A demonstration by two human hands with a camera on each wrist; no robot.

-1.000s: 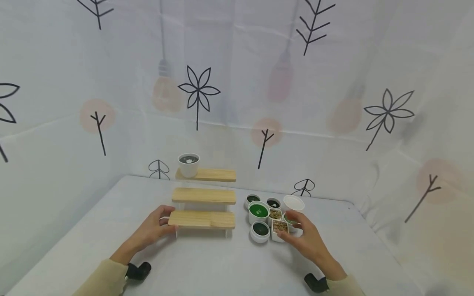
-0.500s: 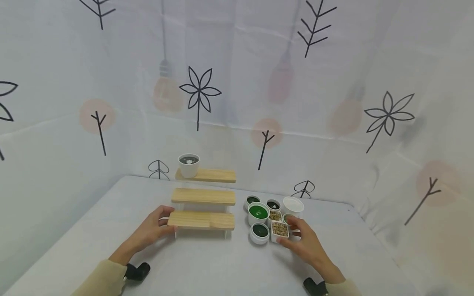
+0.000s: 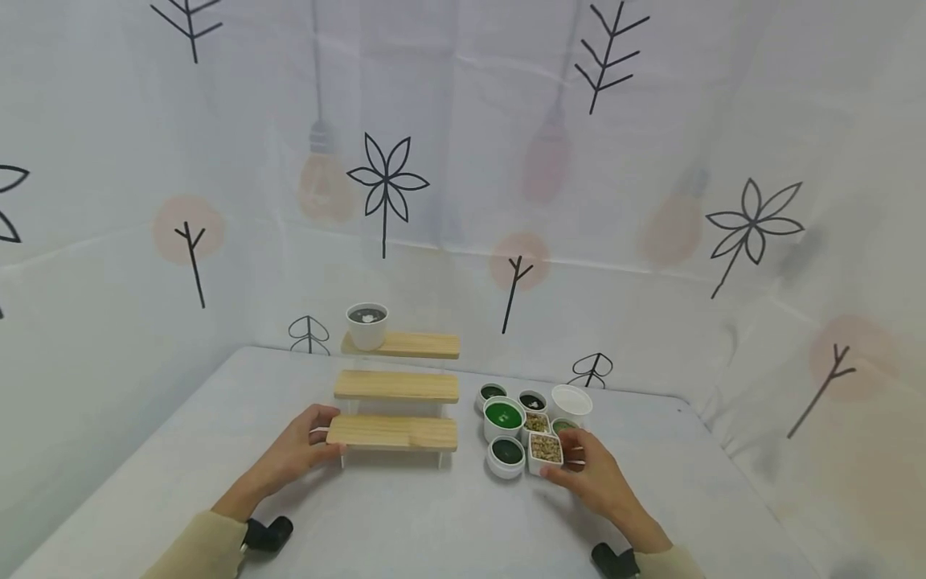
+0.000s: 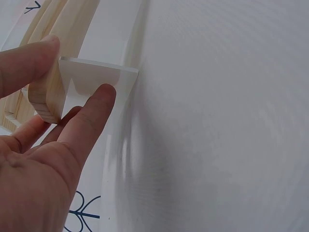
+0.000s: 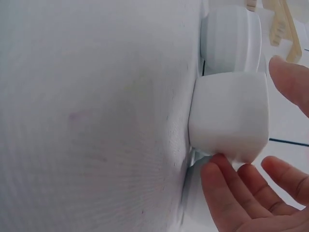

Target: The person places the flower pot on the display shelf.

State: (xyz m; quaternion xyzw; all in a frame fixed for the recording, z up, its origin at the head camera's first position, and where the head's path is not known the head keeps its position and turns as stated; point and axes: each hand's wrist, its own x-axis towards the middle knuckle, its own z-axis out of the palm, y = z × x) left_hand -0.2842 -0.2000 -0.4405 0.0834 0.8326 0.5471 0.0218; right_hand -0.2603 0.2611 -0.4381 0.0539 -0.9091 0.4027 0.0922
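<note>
"While I watch the surface (image 3: 434,523) from afar, what is held?"

"My left hand (image 3: 291,453) clasps the lowest shelf (image 3: 394,433) at its left end; my right hand (image 3: 595,476) curls round the square pot (image 3: 537,465), right of that shelf."

"Which risks?"

"A tilt could, I judge, spill its granules (image 3: 546,449); crowding could make it knock the round pot (image 3: 506,455)."

White plant-printed backdrop (image 3: 463,201), probably fabric

beige sleeves (image 3: 198,547) and black wrist cameras (image 3: 269,535) are worn.
</note>
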